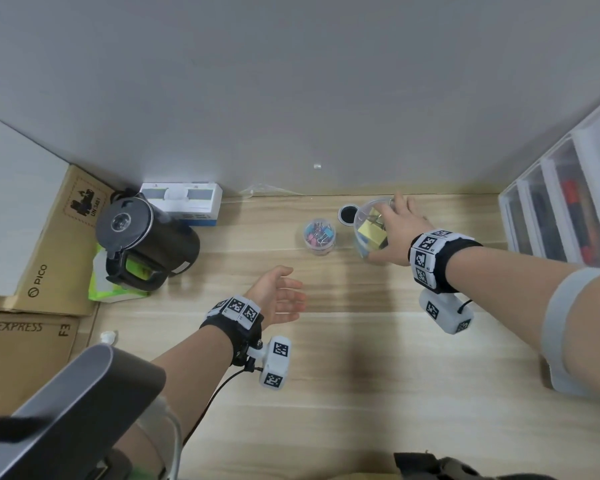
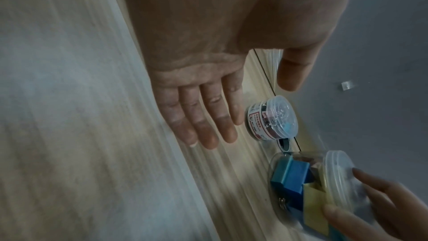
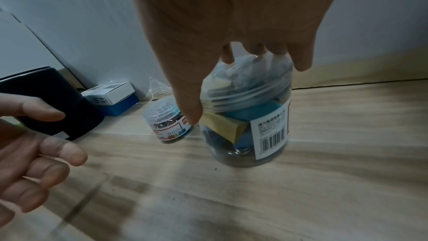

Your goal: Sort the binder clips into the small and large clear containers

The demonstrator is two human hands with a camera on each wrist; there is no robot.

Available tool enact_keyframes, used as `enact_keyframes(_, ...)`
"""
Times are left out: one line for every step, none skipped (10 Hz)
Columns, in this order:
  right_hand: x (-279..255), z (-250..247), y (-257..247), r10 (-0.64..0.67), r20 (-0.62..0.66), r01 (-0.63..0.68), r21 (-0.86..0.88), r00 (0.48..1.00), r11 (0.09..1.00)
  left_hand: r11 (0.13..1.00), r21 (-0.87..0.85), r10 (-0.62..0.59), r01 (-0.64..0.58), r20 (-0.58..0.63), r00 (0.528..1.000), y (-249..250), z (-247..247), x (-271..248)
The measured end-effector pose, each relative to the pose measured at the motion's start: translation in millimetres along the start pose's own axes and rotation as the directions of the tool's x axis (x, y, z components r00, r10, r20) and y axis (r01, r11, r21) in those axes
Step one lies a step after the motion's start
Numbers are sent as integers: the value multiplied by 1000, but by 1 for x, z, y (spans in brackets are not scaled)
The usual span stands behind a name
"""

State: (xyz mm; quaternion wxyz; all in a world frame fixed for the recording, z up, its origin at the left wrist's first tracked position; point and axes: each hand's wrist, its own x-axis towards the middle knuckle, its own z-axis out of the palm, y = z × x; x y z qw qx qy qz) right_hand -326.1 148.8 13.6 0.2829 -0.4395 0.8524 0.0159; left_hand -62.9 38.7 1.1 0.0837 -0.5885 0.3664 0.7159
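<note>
Wooden desk (image 1: 361,358): right hand (image 1: 397,233) grasps large container (image 3: 249,116) (barcode only wrist-visible); left hand (image 1: 278,296) relaxed.

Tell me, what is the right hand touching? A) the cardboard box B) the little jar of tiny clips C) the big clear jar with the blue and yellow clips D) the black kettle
C: the right hand has its fingers and thumb wrapped over the lid of the large clear container, which holds big blue and yellow binder clips; the small clear container stands apart, untouched.
</note>
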Motion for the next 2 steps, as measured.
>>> enact_keyframes(-13, -1, -2, 7, -66, -5, 33, 998, 999, 1000, -20, 14, -14, -11, 1000, 1, -1, -7)
enact_keyframes(-25, -6, -5, -39, -190, 69, 159, 981, 985, 998, -1, 68, -68, -22, 997, 8, -3, -20)
